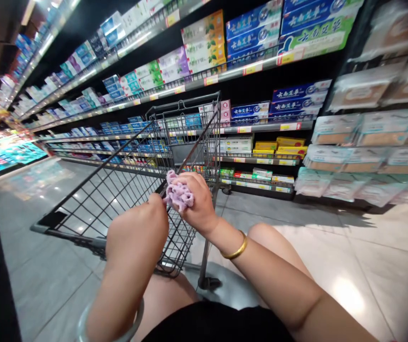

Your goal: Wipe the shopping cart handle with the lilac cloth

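A grey wire shopping cart (118, 173) stands before me, its near side rim running under both hands. My right hand (198, 199) is closed on a crumpled lilac cloth (179, 192), which bunches out on its left side and presses against the rim. Just left of it, my left hand (137, 225) is closed at the same rim, thumb on top; its other fingers are hidden beneath. The two hands are close together, with the cloth's edge beside the left thumb. What shows of the cart's basket holds nothing.
Long shelves hold toothpaste boxes (253, 28) behind the cart. Yellow boxes (291, 147) sit on a lower shelf. Packaged goods (385, 128) hang at right. My knees are close to the cart, near a caster (209, 283) on the tiled floor (371, 237).
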Available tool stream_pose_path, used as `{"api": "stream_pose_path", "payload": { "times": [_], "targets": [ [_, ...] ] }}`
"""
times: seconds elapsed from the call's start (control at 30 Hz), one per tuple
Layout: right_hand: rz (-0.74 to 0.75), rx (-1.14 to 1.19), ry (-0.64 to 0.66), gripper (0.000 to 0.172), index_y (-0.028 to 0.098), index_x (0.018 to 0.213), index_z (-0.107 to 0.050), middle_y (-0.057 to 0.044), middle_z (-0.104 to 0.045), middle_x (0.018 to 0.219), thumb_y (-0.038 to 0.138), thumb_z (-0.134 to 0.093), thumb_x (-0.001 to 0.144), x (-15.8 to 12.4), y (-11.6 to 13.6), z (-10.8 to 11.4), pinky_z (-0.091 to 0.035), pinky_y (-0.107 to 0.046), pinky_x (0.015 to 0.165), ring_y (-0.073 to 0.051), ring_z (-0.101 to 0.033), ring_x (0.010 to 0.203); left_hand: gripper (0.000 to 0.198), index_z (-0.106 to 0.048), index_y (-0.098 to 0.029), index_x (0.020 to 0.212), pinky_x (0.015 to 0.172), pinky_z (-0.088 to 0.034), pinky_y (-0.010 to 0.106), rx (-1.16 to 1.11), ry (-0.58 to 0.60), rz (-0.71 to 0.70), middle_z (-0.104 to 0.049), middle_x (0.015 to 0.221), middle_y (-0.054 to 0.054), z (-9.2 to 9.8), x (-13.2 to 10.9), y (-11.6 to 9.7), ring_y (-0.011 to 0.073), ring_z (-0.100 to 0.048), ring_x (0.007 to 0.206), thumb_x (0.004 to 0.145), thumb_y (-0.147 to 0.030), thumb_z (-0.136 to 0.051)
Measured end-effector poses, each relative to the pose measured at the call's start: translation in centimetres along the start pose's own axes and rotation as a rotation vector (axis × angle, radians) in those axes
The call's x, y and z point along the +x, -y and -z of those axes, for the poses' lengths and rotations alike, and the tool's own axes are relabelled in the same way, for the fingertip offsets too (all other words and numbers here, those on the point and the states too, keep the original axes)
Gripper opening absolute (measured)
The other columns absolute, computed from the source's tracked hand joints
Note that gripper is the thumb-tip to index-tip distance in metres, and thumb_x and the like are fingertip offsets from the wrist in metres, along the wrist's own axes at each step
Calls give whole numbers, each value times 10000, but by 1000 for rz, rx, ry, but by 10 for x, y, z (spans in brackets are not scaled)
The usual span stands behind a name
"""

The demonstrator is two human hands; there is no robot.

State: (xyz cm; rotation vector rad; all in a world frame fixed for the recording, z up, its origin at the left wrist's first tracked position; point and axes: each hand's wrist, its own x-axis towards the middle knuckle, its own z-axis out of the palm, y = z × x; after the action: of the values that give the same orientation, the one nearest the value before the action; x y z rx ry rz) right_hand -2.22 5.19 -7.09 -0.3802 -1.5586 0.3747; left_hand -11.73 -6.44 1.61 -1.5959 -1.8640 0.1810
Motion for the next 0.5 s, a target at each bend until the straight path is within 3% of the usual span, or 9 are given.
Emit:
{"api": "stream_pose_path", "payload": {
  "times": [0.27, 0.4, 0.5],
  "targets": [
    [-110, -68, 60, 348, 225, 1083, -657, -88, -702, 1094, 198, -671, 736, -43, -32, -8, -509, -404, 929, -248, -635, 1045, 435, -578, -180, 879, 506, -169, 315, 83, -56, -7, -667, 642, 107, -15, -1, 16, 285, -675, 579, 1066, -362, -230],
    [-36, -118, 21, 374, 212, 1121, -649, -101, -680, 1152, 226, -659, 747, -2, -31, -6, -480, -413, 990, -257, -608, 1107, 428, -582, -193, 882, 505, -164, 311, 154, -76, -20, -664, 630, 97, -28, -1, 34, 279, -664, 559, 1065, -404, -258],
    [100, -119, 56, 343, 199, 1148, -643, -111, -689, 1189, 263, -654, 811, 25, -29, -9, -465, -416, 1002, -254, -603, 1130, 422, -599, -197, 886, 505, -167, 308, 177, -99, -38, -670, 627, 98, -35, -1, 47, 282, -661, 550, 1062, -412, -282]
  ]
}}
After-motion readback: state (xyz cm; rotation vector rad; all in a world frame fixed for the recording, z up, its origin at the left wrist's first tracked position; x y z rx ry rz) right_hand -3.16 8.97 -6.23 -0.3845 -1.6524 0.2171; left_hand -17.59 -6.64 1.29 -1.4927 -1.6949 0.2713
